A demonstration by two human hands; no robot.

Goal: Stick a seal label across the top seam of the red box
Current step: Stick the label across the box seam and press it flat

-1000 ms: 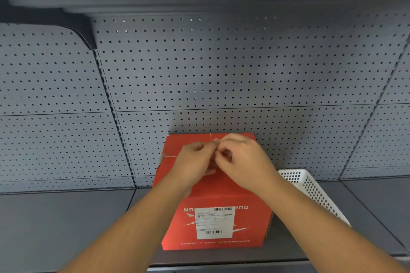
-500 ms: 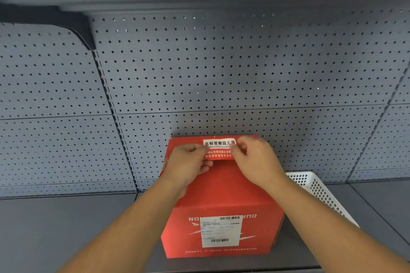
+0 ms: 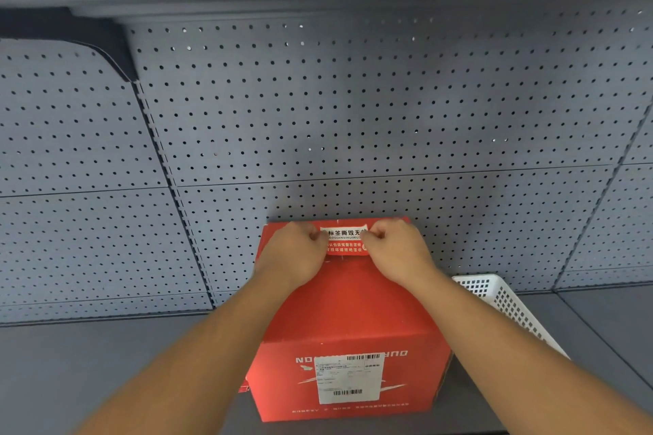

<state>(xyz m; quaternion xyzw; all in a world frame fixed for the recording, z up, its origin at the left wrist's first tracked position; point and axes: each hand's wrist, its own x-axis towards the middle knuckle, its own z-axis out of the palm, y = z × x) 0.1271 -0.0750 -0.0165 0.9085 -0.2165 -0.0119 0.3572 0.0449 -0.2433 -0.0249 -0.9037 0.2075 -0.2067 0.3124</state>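
Observation:
A red box stands on the grey shelf, its top facing me and a white shipping label on its front side. A white-and-red seal label lies flat across the top near the far edge, over the seam. My left hand pinches the label's left end. At the label's right end is my right hand, fingers curled onto it. Both label ends are hidden under my fingers.
A white perforated plastic basket sits right of the box, touching or nearly touching it. A grey pegboard wall rises directly behind the box. The grey shelf extends to the left, with another shelf overhead.
The hands have spread apart, stretching the label out, and lowered it onto the far part of the box top. One second ago they were bunched together over it.

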